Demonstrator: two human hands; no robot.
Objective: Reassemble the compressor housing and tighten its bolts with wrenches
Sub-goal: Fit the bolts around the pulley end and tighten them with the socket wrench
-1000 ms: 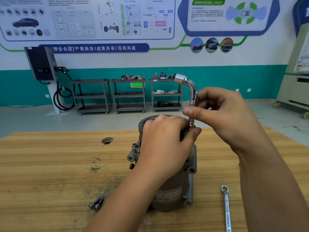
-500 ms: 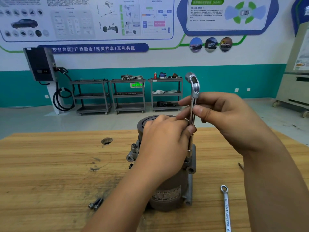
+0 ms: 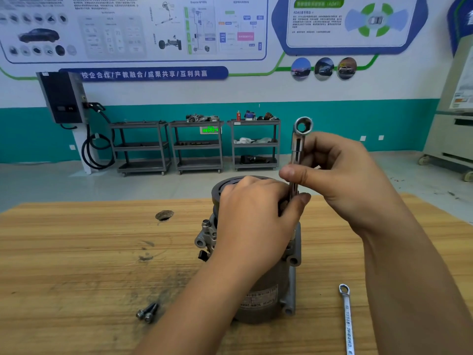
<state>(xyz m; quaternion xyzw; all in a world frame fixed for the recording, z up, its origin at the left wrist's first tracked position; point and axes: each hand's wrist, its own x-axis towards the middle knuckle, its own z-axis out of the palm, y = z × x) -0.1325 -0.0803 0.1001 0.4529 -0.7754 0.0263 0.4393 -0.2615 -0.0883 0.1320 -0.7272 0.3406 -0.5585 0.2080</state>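
A grey metal compressor (image 3: 266, 298) stands upright in the middle of the wooden table (image 3: 76, 265). My left hand (image 3: 253, 216) grips its top and covers most of the housing there. An L-shaped socket wrench (image 3: 298, 149) stands upright at the compressor's top right edge, its bent socket end facing me. My right hand (image 3: 340, 175) pinches the wrench's shaft between thumb and fingers. The wrench's lower end is hidden behind my left thumb. Two loose bolts (image 3: 148, 312) lie on the table at the front left.
A chrome ring spanner (image 3: 347, 321) lies flat on the table at the front right. A round hole (image 3: 164, 215) is in the tabletop behind and left of the compressor. Three grey shelf carts (image 3: 197, 147) stand far back by the wall.
My right hand has twisted the socket wrench about its upright shaft: the bent end pointed left a second ago and now faces me. My left hand has stayed on the compressor.
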